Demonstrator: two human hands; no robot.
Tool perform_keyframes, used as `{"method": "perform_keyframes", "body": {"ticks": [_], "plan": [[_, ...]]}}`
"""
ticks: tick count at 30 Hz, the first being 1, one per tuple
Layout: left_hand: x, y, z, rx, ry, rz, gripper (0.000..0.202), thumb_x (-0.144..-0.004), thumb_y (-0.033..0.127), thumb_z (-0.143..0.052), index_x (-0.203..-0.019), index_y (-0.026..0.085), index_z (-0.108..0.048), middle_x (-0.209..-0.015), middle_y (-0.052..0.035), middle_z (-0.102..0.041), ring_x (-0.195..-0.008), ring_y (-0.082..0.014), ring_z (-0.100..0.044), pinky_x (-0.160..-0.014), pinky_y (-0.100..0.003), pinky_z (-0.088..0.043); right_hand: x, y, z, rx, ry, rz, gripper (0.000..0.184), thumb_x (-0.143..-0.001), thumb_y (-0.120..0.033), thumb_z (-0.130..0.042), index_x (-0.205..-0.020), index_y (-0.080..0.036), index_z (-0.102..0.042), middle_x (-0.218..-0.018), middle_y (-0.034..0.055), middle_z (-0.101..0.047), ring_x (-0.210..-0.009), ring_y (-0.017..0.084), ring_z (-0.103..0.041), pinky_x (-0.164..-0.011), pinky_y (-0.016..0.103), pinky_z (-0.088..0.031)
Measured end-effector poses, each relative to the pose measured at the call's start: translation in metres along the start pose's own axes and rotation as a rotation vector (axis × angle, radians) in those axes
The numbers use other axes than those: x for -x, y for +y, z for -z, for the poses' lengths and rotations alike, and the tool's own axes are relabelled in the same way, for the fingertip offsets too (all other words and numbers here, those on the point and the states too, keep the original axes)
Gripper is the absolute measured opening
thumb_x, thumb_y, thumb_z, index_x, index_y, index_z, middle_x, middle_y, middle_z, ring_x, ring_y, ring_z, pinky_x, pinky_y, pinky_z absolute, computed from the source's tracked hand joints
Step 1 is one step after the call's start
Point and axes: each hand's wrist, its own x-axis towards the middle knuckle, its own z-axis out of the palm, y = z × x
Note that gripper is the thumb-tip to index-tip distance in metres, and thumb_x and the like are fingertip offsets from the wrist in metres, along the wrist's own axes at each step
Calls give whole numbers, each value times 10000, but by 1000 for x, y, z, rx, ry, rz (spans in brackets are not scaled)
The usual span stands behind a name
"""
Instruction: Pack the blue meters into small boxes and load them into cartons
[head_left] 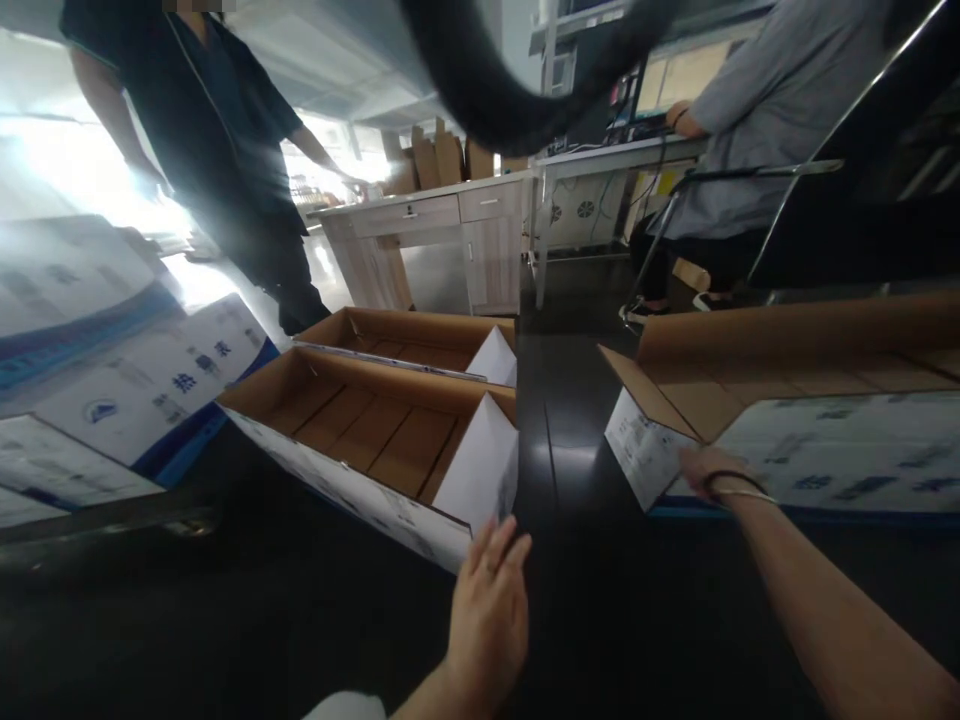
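A long, open cardboard box, brown inside with white printed sides, stands on the floor ahead of me. At its near right corner is my left hand, its fingers stretched out; whether they touch the box wall I cannot tell. To the right stands another open cardboard box with blue print and a raised end flap. My right hand is at its near left corner, fingers bent over the edge and partly hidden. Directly behind the middle box lies a third open box of the same kind.
White and blue printed cartons are stacked at the left. A person in dark clothes stands beside a wooden desk bearing brown cardboard pieces. A seated person in grey is at the back right. Dark floor separates the boxes.
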Motion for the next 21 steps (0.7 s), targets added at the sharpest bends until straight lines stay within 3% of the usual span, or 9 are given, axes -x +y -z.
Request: {"method": "perform_keyframes", "body": {"ticks": [1, 3, 5, 6, 8, 10, 13, 18, 21], "plan": [[-7, -7, 8, -54, 138, -49, 381, -820, 82, -407, -1174, 175, -515, -1215, -92, -546, -1061, -163, -544, -874, -272, -455, 15, -24, 6, 52, -20, 4, 408, -861, -258, -336, -731, -29, -648, -717, 212, -610, -722, 262, -602, -635, 335, -435], [-21, -21, 20, -91, 341, -123, 343, -823, 139, -474, -1157, 204, -520, -1177, -78, -567, -1015, -147, -560, -849, -250, -443, 41, -89, 17, 66, 98, 174, 417, -872, -363, -336, -812, -88, -643, -879, 181, -620, -863, 266, -580, -736, 341, -429], [-33, -32, 29, -102, 451, -87, 326, -787, 233, -560, -1112, 235, -548, -1119, -60, -587, -1020, -171, -542, -899, -301, -402, 58, -168, 23, 39, 349, 545, 390, -874, -395, -340, -922, -125, -617, -964, 141, -610, -936, 239, -553, -817, 332, -413], [-38, -37, 31, -102, 464, -22, 353, -757, 311, -595, -1099, 230, -557, -1090, -63, -591, -1038, -199, -523, -937, -350, -370, 60, -208, 24, 28, 388, 729, 357, -844, -386, -425, -1040, -130, -576, -1056, 129, -586, -1011, 228, -520, -873, 314, -392], [-46, -45, 36, -68, 395, 145, 453, -671, 486, -626, -1019, 198, -592, -1019, -74, -597, -1033, -249, -509, -992, -446, -299, 56, -276, 19, 95, 257, 870, 540, -751, -369, -579, -1218, -129, -454, -1167, 118, -537, -1093, 214, -475, -907, 284, -380], [-51, -49, 39, 29, 282, 271, 452, -579, 577, -641, -818, 194, -613, -909, -55, -597, -933, -245, -540, -1014, -497, -254, 44, -321, 7, 225, 16, 802, 583, -686, -353, -648, -1204, -151, -474, -1135, 104, -564, -1054, 210, -512, -862, 273, -411], [-47, -50, 46, 161, 249, 391, 372, -527, 524, -688, -601, 199, -523, -739, 0, -550, -762, -179, -551, -1006, -482, -271, 31, -344, -13, 356, -139, 661, 365, -675, -285, -645, -1016, -164, -594, -1015, 107, -620, -955, 227, -574, -775, 294, -443], [-26, -51, 65, 246, 259, 401, 51, -708, 256, -596, -709, 227, -554, -716, 36, -584, -853, -157, -563, -1002, -410, -258, 41, -339, -22, 446, -158, 562, 245, -727, -204, -548, -966, -182, -594, -956, 101, -636, -920, 222, -596, -721, 292, -449], [-25, -52, 74, 237, 209, 460, 64, -718, 152, -556, -719, 215, -540, -686, 40, -587, -762, -138, -571, -933, -377, -332, 52, -341, -22, 470, -162, 508, 228, -747, -172, -499, -957, -170, -589, -951, 110, -637, -922, 229, -597, -712, 294, -447]]}}
